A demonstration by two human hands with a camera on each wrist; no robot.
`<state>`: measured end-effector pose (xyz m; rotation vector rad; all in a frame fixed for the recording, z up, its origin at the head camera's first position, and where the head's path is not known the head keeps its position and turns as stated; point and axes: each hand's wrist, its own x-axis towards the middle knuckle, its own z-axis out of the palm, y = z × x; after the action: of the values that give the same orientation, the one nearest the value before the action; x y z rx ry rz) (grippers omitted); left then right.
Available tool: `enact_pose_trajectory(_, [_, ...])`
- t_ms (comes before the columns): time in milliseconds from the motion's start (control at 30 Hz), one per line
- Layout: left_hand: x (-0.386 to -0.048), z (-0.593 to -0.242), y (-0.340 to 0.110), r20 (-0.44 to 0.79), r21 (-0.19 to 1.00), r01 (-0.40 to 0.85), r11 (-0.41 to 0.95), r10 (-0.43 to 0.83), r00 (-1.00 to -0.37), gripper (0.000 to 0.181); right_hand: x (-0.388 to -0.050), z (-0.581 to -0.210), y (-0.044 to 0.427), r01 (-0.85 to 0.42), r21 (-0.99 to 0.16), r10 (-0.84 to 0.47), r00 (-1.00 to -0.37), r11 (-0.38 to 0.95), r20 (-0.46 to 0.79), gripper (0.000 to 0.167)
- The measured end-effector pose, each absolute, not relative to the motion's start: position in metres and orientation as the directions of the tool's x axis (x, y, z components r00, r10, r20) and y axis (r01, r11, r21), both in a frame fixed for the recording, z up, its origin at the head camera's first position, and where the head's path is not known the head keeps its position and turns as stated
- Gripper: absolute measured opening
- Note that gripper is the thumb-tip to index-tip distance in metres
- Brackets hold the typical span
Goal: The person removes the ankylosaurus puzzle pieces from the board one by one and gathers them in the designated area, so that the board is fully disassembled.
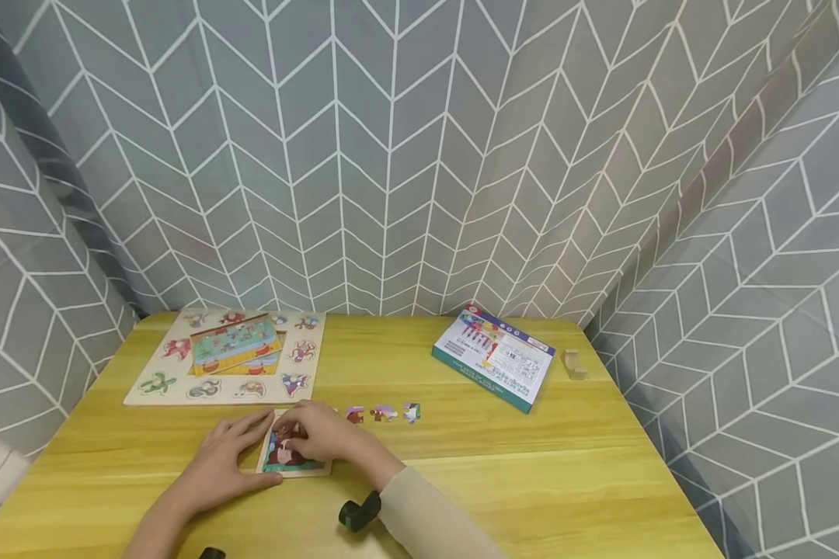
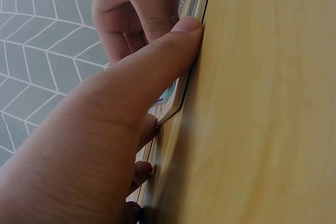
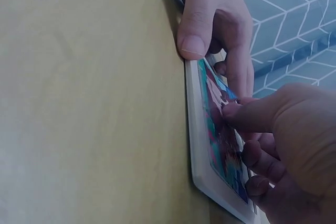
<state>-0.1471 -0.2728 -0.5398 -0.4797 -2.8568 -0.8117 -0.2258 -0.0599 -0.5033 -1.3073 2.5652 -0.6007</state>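
A small picture jigsaw puzzle (image 1: 308, 466) in a pale wooden frame lies on the table. My left hand (image 1: 222, 463) rests at its left side, thumb stretched along the near edge. In the right wrist view, that thumb (image 3: 192, 43) touches the frame's corner. Over the picture, my right hand (image 1: 325, 431) has bent fingers, and its thumb (image 3: 231, 112) touches the surface. Whether a piece is pinched under these fingertips is hidden. Just right of the frame lie several loose jigsaw pieces (image 1: 411, 412).
At the back left, a large board (image 1: 147, 388) with animal shapes bears colourful picture cards (image 1: 234, 341). A puzzle box (image 1: 492, 359) lies at the back right, beside a small wooden block-like piece (image 1: 573, 365). A patterned curtain (image 1: 391, 155) hangs behind the table.
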Motion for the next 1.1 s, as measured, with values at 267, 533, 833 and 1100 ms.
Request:
enact_pose_trajectory(267, [-0.1450, -0.5429, -0.2724, 0.210, 0.505, 0.338, 0.794, 0.267, -0.940, 0.101, -0.2216, -0.5058, -0.0590, -0.741, -0.424, -0.812, -0.583, 0.521, 0.021, 0.027])
enact_pose_trajectory(533, [-0.1454, -0.5441, -0.2733, 0.211, 0.494, 0.336, 0.802, 0.265, -0.941, 0.101, -0.2203, -0.5097, -0.0574, -0.740, -0.427, -0.804, -0.593, 0.519, 0.050, 0.026])
enact_pose_trajectory(833, [-0.1457, -0.5417, -0.2738, 0.195, 0.509, 0.327, 0.796, 0.263, -0.945, 0.101, -0.2188, -0.5076, -0.0538, -0.730, -0.434, -0.783, -0.616, 0.528, 0.084, 0.028])
enact_pose_trajectory(1100, [-0.1479, -0.5409, -0.2739, 0.203, 0.502, 0.333, 0.798, 0.266, -0.942, 0.102, -0.2190, -0.5061, -0.0536, -0.732, -0.439, -0.785, -0.613, 0.520, 0.092, 0.028])
